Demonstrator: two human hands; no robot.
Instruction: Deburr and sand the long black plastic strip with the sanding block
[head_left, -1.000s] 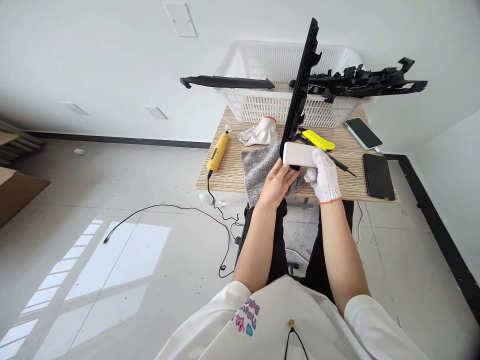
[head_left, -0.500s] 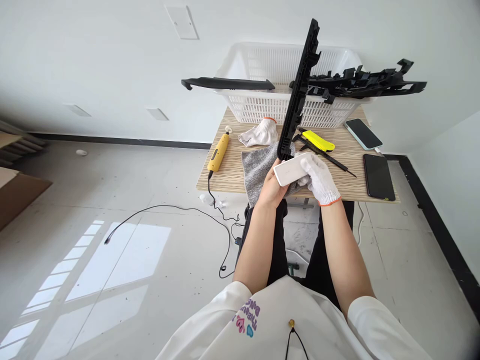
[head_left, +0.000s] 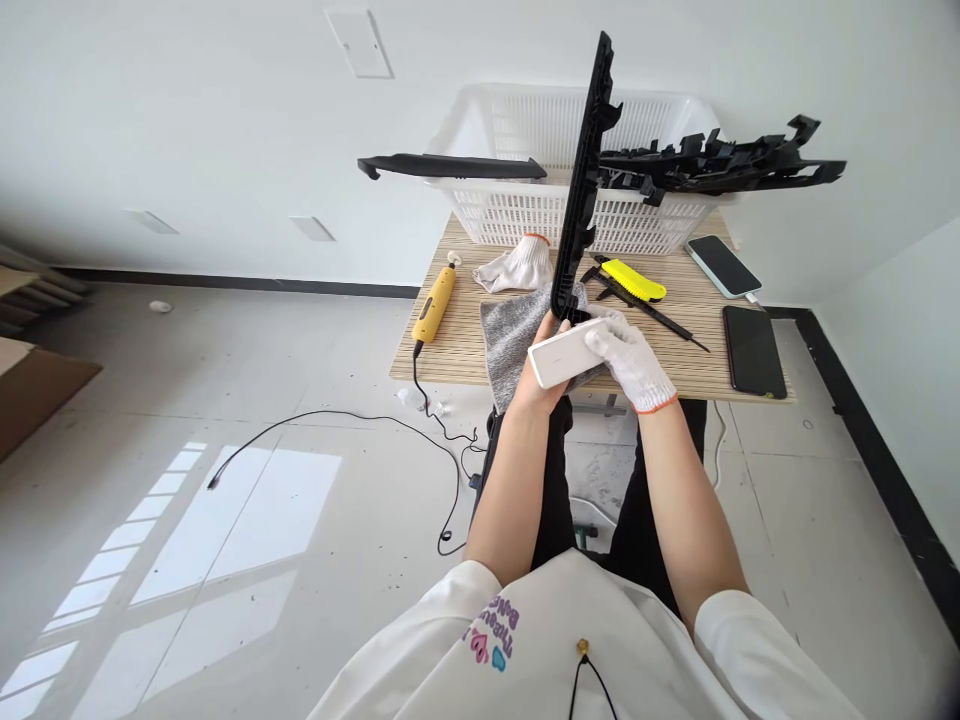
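Observation:
A long black plastic trim piece with clips along its edge rises steeply from my bare left hand, whose fingers are closed round its lower end. My right hand, in a white knit glove with an orange cuff, grips a flat white rectangular block by its right end. The block lies across the front of my left hand and hides part of those fingers. Under both hands a grey cloth is spread on the wood-grain table, hanging over its front edge.
Behind stands a white plastic basket with black trim pieces jutting past its rim. On the table lie a yellow rotary tool, a white glove, a yellow brush, a black caliper and two phones.
The white block has slid left and slightly down across my left hand, my right hand moving with it. The trim piece's upper end has shifted left.

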